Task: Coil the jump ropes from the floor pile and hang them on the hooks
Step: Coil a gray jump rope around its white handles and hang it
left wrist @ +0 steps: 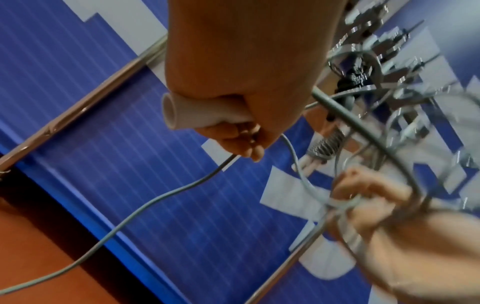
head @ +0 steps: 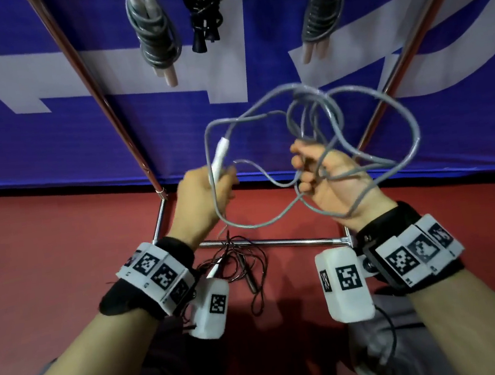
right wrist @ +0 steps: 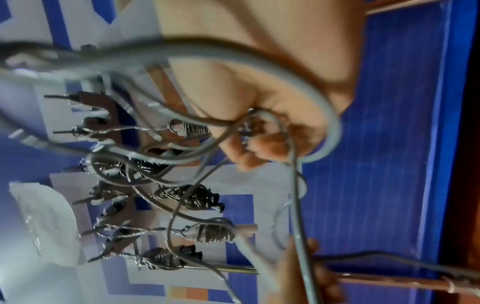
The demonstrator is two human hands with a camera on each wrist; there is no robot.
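Wrist-high, my right hand (head: 329, 180) clutches loose loops of the grey jump rope (head: 386, 108); my left hand (head: 206, 192) grips its white handle (head: 219, 156), mid-coil; next I'd tighten the loops

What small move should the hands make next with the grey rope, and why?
Probably the left hand, gripping the white handle, should lay another loop into the right hand. The grey rope there hangs in loose, uneven loops, so it is not yet fit for hanging.
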